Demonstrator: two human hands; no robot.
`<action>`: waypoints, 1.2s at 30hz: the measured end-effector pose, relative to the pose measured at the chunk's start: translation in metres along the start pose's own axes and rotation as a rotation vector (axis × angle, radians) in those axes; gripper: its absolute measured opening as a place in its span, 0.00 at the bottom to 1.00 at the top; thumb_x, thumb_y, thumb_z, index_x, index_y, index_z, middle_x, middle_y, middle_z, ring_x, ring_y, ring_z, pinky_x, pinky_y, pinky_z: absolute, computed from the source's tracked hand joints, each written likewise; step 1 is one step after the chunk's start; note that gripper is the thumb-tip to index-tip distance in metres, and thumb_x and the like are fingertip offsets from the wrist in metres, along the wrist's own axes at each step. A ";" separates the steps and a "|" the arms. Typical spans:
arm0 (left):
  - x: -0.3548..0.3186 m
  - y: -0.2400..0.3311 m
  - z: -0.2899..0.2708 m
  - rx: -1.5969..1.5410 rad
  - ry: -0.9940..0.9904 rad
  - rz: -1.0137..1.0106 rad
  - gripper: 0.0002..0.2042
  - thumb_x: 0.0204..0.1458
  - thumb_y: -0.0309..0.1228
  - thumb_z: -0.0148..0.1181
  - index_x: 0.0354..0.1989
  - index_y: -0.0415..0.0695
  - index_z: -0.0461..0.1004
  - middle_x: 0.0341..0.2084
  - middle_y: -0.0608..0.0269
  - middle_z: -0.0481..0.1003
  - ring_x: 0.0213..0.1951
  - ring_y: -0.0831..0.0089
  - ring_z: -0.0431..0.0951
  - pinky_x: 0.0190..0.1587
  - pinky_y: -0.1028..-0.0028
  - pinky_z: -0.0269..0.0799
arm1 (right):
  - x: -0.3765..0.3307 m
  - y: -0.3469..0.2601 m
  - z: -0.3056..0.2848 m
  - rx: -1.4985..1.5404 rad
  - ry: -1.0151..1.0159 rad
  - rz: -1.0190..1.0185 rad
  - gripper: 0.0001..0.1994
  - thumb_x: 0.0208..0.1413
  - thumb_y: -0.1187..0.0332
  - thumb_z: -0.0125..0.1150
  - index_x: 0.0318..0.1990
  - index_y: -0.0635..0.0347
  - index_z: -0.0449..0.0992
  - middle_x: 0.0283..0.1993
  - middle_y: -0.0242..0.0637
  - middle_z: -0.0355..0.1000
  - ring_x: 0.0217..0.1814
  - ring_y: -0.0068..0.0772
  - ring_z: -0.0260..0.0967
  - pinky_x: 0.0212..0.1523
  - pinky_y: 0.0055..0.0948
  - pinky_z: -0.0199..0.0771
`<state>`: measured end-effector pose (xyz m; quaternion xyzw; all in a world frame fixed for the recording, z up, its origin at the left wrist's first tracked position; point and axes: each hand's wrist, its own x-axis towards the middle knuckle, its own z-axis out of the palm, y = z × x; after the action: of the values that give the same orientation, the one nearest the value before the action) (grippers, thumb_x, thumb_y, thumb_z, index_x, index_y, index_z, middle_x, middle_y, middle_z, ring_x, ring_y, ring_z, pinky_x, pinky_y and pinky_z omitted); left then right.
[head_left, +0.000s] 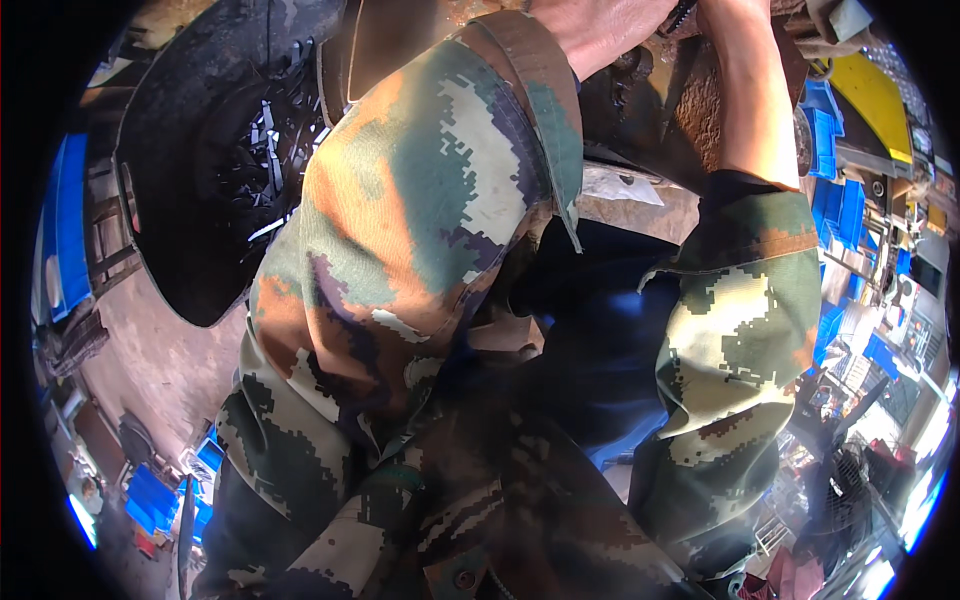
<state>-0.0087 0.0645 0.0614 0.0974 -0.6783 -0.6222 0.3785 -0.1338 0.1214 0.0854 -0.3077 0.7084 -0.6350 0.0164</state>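
The person is bent far over, so most of what I see is camouflage jacket: the left sleeve (400,230) fills the middle of the view and the right sleeve (740,330) is pushed up past the elbow, leaving the forearm bare.

Both arms stretch up toward the top edge. The left hand (600,30) is only partly in view there; its heel and wrist show beyond the brown cuff, but the fingers are cut off by the edge, so I cannot tell whether they are spread or gripping. The right hand (730,15) is almost wholly out of the picture above the bare forearm, and its state cannot be told either.

Between the 2 wrists a dark ridged metal part (678,15) pokes in at the top edge, just beside both hands; whether either hand has hold of it is hidden. Beneath the forearms sits a rusty brown metal machine body (700,110), with a pale worn tabletop (640,205) edge just under it.

To the left stands a big black round tub (170,200) holding a heap of small shiny metal pieces (265,150). Blue plastic bins (835,200) are stacked off to the right near a yellow panel (875,95), and more blue crates (150,495) lie on the floor at lower left.
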 end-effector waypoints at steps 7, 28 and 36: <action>-0.002 0.011 -0.001 -0.041 -0.008 -0.072 0.16 0.55 0.37 0.50 0.33 0.32 0.75 0.17 0.48 0.74 0.25 0.60 0.77 0.34 0.63 0.71 | 0.002 0.003 -0.001 0.078 -0.008 0.013 0.10 0.60 0.63 0.64 0.35 0.59 0.72 0.28 0.29 0.68 0.30 0.26 0.72 0.31 0.25 0.71; 0.006 0.018 -0.032 0.090 -0.061 0.126 0.09 0.60 0.31 0.54 0.42 0.41 0.78 0.27 0.62 0.78 0.27 0.75 0.73 0.30 0.73 0.70 | -0.070 -0.023 -0.034 -0.021 -0.280 0.400 0.15 0.50 0.61 0.72 0.41 0.61 0.80 0.34 0.30 0.78 0.29 0.21 0.72 0.21 0.22 0.72; 0.007 -0.007 -0.037 0.211 -0.230 -0.092 0.12 0.60 0.33 0.56 0.42 0.39 0.82 0.28 0.66 0.80 0.32 0.82 0.74 0.37 0.79 0.70 | -0.143 0.003 -0.067 -0.424 -0.745 -0.223 0.18 0.43 0.73 0.75 0.44 0.63 0.78 0.47 0.38 0.78 0.43 0.32 0.77 0.44 0.31 0.79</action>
<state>0.0074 0.0302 0.0552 0.0955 -0.7735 -0.5713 0.2572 -0.0464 0.2464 0.0431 -0.5867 0.7312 -0.3193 0.1385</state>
